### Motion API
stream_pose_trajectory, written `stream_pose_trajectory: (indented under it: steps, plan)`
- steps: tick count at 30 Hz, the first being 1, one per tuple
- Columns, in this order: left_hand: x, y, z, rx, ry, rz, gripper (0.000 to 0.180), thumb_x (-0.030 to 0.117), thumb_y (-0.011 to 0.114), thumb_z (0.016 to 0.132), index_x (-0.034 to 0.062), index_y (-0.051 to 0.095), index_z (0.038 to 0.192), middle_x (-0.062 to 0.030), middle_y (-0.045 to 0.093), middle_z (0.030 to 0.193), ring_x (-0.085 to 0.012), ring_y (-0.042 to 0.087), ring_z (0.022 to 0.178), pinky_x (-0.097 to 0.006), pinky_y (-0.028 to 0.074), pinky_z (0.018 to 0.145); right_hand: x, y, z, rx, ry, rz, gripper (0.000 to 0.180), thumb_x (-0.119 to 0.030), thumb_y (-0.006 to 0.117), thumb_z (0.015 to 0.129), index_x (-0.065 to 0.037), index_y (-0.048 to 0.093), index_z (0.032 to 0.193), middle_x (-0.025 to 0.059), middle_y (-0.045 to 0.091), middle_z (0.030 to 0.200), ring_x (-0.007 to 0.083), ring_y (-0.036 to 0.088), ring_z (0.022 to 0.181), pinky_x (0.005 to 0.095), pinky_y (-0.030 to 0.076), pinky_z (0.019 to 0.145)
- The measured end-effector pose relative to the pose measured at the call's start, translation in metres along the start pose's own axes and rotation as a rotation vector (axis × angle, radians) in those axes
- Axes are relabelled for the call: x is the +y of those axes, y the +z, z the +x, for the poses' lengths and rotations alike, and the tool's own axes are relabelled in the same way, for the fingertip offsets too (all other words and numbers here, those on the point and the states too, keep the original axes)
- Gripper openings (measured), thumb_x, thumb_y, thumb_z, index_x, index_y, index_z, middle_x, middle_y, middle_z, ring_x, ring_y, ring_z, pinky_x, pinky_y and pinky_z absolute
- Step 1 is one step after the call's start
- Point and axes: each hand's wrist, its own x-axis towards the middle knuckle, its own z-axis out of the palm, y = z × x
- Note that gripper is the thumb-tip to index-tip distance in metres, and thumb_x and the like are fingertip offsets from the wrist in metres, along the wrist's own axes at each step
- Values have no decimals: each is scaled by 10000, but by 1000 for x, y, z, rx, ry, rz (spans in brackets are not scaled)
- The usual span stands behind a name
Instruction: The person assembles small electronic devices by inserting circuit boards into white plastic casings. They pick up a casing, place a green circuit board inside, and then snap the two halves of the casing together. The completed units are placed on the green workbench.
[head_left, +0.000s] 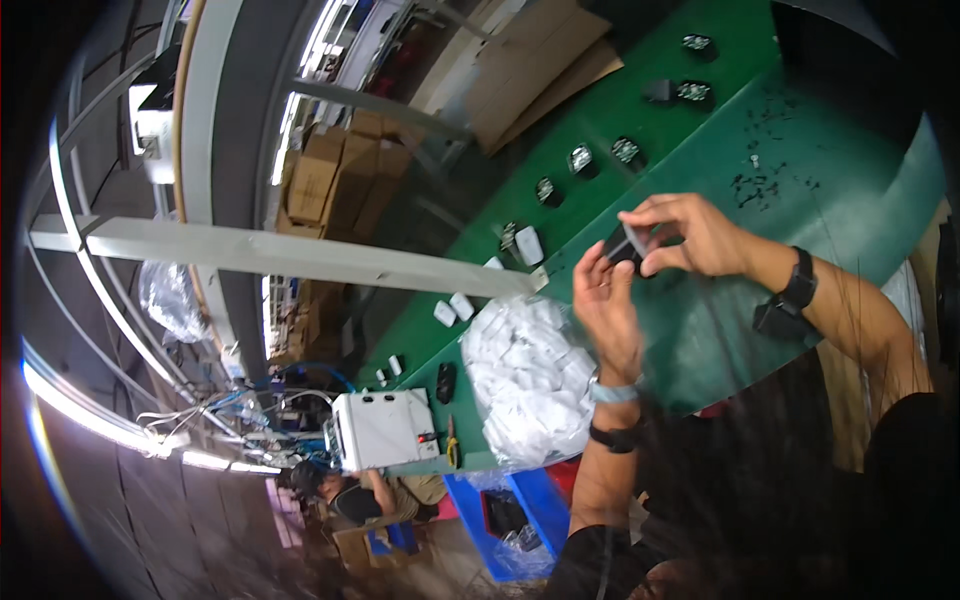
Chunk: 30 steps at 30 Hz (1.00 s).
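A person's two bare hands meet above a long green surface (700,330) that runs diagonally through a tilted, wide-angle view of a workshop. The left hand (607,305) is raised with its palm turned inward and fingers upright, and its fingertips close on a small dark part (622,247). The right hand (690,235) comes in from the right, wearing a dark wristband (798,280), and pinches a thin, pale, see-through strip or film (636,240) against the top of that same part. Both grips are closed, each on its own piece, and the two pieces touch. The part is held in the air, just above the near edge of the surface, not resting on it.

Judging by its look, the dark part is light and rigid, probably moulded plastic, small enough to sit between fingertips; holding it by its sides seems safest, leaving the top face free. The pale film looks flimsy and likely to bend or cling, so a pinch at one edge suits it.

Beside the left hand, at the near edge, lies a heap of white packets in a clear bag (525,380). Further small dark parts (582,160) sit in a row along the far side of the surface. Flattened cardboard (530,70) lies beyond the far edge.
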Motion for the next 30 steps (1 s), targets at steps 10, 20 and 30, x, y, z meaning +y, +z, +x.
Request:
stream_pose_trajectory:
  steps: [10, 20, 30]
  plan:
    - [11, 32, -10, -9, 21, 167, 472, 25, 640, 938, -93, 458, 1358, -143, 623, 1191, -177, 610, 1091, -312, 487, 958, -1, 7, -14, 162, -279, -497, 559, -86, 841, 712, -25, 656, 1236, 109, 648, 1143, 204, 646, 921, 299, 553, 775]
    - [-43, -36, 136, -84, -236, 443, 383, 83, 621, 946, -136, 532, 1247, -129, 701, 1008, -168, 659, 869, -267, 504, 764, -6, -43, 11, 367, -101, -530, 215, -84, 732, 800, -3, 691, 994, 87, 677, 917, 165, 631, 790, 298, 518, 691]
    - [-71, -36, 176, 24, 33, 1226, 342, 208, 721, 804, -74, 705, 997, -309, 679, 936, -440, 673, 915, -464, 523, 825, -12, -76, 8, 327, 55, -525, 75, -60, 686, 797, 8, 681, 828, 62, 652, 692, 157, 605, 628, 302, 499, 607]
